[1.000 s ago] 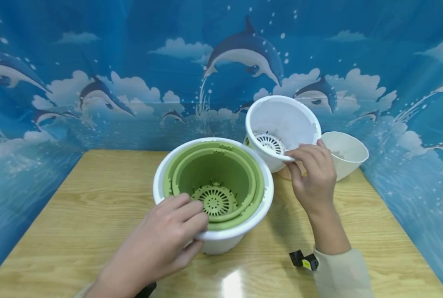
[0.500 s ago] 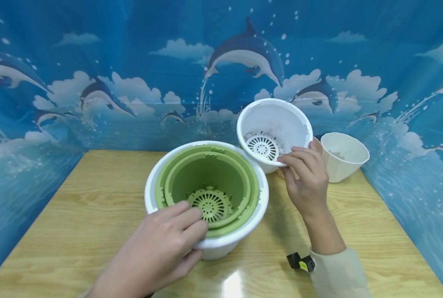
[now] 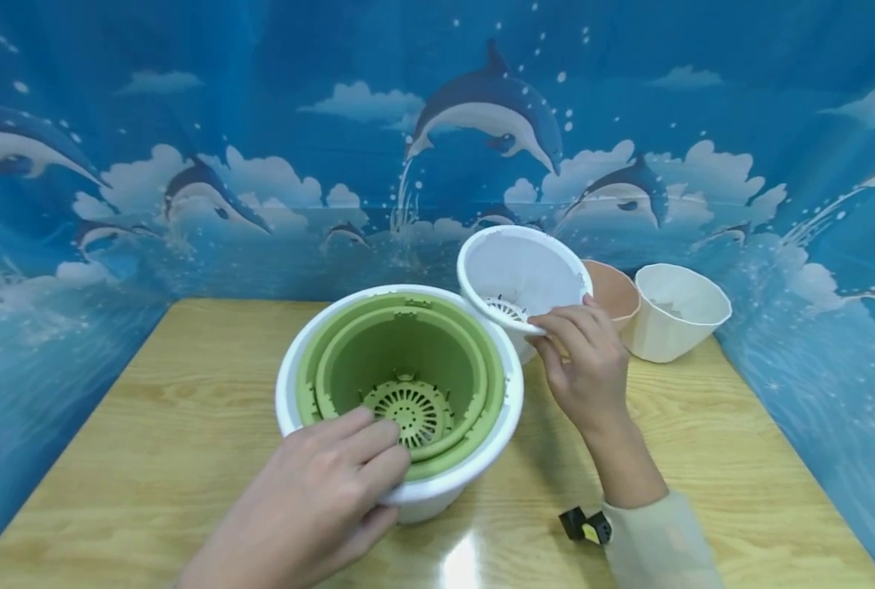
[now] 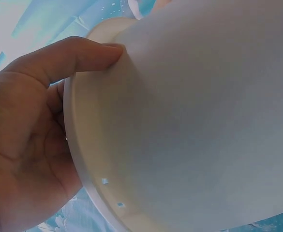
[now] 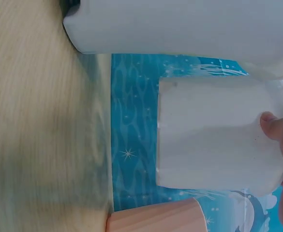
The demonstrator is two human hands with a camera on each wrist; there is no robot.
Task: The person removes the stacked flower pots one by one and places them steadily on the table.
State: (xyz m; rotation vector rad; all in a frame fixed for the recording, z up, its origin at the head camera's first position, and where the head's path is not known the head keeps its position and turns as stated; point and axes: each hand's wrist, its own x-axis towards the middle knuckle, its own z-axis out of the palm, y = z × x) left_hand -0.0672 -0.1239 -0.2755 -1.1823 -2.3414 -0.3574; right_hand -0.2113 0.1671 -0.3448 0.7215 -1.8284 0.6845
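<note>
In the head view, my left hand [image 3: 327, 483] grips the near rim of a large white flowerpot [image 3: 426, 509]. Two green flowerpots [image 3: 408, 348] with slotted bottoms sit nested inside it. The left wrist view shows my thumb against the outer wall of the large white flowerpot [image 4: 194, 121]. To the right, my right hand [image 3: 585, 364] pinches the rim of a smaller white flowerpot [image 3: 533, 270], tilted, with a slotted bottom. In the right wrist view, the smaller white flowerpot's [image 5: 214, 135] base is off the table. Its rim overlaps the large pot's edge in the head view; contact is unclear.
A peach flowerpot [image 3: 610, 290] and a cream faceted flowerpot [image 3: 673, 327] stand side by side at the back right of the wooden table [image 3: 150, 425]. A blue dolphin-print cloth [image 3: 275, 188] borders the back and sides.
My right hand has moved the smaller white flowerpot left and nearer, uncovering the peach flowerpot. The large flowerpot with its nested green ones has shifted slightly left and toward me.
</note>
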